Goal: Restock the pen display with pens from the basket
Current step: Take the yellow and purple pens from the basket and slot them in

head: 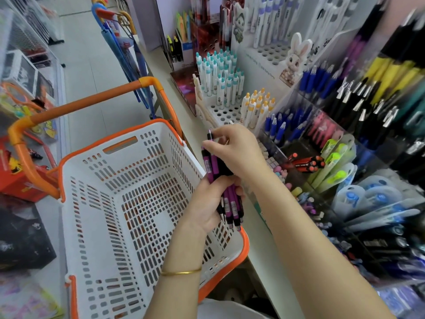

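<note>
Beside the pen display (pixel 349 139) on my right, above the right rim of the white basket (pixel 76 226), which looks emptied, I hold the purple pens (pixel 212 166) in a bundle: left hand (pixel 207 203) wrapped round their lower half, right hand (pixel 239 150) pinching one tip at the top. I judge I'm squaring them; next comes finding their matching slot. Pale tiled floor (pixel 92 72) runs far left, and the display stands on a cream worktop (pixel 259 254).

Bare forearms, thin gold bangle (pixel 180 272) on left wrist, no sleeves visible
</note>
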The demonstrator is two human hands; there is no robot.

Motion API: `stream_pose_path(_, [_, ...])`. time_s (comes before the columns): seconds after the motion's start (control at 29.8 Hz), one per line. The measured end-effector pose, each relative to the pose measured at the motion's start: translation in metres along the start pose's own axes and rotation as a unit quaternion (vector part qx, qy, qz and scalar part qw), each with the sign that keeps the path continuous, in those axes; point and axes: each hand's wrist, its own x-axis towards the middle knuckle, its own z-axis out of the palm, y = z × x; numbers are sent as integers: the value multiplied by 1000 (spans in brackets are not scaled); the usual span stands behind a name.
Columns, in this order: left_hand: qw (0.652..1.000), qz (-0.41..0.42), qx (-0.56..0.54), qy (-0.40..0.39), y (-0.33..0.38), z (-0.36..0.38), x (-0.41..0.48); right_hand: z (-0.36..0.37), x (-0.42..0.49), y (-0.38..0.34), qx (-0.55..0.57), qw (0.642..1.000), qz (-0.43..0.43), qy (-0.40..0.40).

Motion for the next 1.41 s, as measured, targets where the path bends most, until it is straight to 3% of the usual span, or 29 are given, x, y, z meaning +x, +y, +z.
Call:
stream_pose_path(0.17, [998, -17, -56, -34, 5, -7, 1, -4, -3, 4, 250, 964, 84, 30])
stream_pose_path(0.37, [995, -6, -97, 15, 1, -10, 4, 0, -13, 6, 341, 929, 106, 95])
stream_pose_path(0.54, [984, -37, -151, 84, 3, -11, 8, -8, -22, 5, 386, 881, 108, 249])
stream_pose_path(0.67, [961, -42, -250, 107, 3, -11, 9, -2, -34, 5, 363, 869, 96, 321])
stream_pose_path(0.84, [970, -32, -219, 104, 3, -9, 11, 17, -50, 16, 208, 958, 33, 196])
stream_pose_path(0.94, [970, -31, -199, 136, 5, -9, 12, 26, -58, 22, 104, 985, 1, 140])
stream_pose_path(1.11, [978, -12, -116, 174, 0, -11, 13, 20, -54, 25, 51, 995, 16, 79])
stream_pose_path(1.24, [989, 38, -61, 129, -2, 0, 14, 10, -34, 16, 49, 995, -11, 85])
stream_pose_path(1.34, [986, 18, -142, 84, 1, 11, 13, 11, -21, 9, -42, 998, -42, 11])
stream_pose_path(1.41, [981, 6, -182, 68, 3, 14, 12, 12, -16, 6, -83, 995, -47, 11])
